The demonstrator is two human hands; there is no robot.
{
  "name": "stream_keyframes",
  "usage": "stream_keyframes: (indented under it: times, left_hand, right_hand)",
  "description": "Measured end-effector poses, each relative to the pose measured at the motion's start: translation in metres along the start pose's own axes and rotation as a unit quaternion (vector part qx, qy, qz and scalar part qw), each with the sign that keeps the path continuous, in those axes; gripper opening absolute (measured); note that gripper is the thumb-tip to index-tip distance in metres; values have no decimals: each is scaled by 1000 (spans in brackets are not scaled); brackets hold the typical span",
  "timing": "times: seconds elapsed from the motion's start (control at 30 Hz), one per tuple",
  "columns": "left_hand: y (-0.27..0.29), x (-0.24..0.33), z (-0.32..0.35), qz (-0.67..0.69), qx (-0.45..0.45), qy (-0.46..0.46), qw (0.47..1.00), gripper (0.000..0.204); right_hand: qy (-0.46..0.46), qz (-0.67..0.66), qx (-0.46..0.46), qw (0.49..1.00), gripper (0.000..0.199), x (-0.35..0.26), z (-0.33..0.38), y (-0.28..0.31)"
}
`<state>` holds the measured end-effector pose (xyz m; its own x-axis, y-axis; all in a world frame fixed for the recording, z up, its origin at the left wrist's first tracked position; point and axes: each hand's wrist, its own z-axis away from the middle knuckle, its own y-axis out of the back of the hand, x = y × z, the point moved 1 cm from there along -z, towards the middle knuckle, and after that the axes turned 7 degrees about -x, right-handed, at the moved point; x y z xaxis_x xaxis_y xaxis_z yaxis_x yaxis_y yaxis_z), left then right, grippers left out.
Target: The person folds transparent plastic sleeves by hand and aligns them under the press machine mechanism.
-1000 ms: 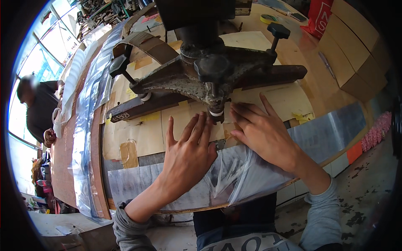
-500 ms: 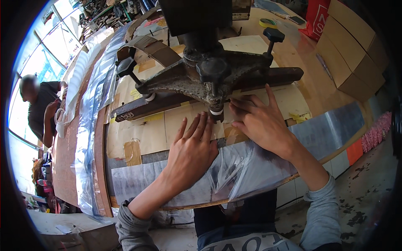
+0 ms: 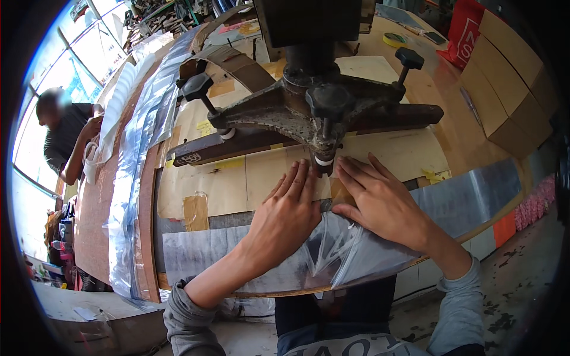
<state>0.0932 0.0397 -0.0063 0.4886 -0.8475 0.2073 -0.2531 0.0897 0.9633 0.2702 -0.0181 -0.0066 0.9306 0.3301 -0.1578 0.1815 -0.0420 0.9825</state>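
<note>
Left hand [image 3: 286, 221] and right hand [image 3: 385, 209] are lying open, fingers extended, over a pale tan flat sheet [image 3: 228, 185], frame centre. A dark cast-metal fixture [image 3: 297, 111] is standing upper centre.

Black machine head [image 3: 291, 113], cream sheet [image 3: 228, 185] with brown tape patch [image 3: 195, 212], red bag [image 3: 468, 25], pink bundle [image 3: 535, 193].

Wearer's two hands [image 3: 286, 218] [image 3: 387, 209], three black knobs [image 3: 196, 86] [image 3: 328, 101] [image 3: 409, 58]
</note>
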Motion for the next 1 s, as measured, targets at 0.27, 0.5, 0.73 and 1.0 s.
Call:
stream_keyframes:
  times: [0.27, 0.5, 0.73, 1.0]
  left_hand:
    - [0, -4, -8, 11, 7, 6, 1000, 45]
    - [-2, -3, -7, 3, 10, 9, 1000, 44]
    - [0, -3, -4, -24, 39, 18, 999, 39]
    - [-1, -3, -3, -47, 40, 17, 998, 40]
  right_hand:
    - [-4, 1, 8, 1000, 63, 11, -6, -5]
    - [-6, -1, -1, 1000, 61, 9, -3, -5]
    - [13, -29, 4, 999, 61, 10, -4, 0]
    - [2, -20, 0, 1000, 58, 9, -4, 1]
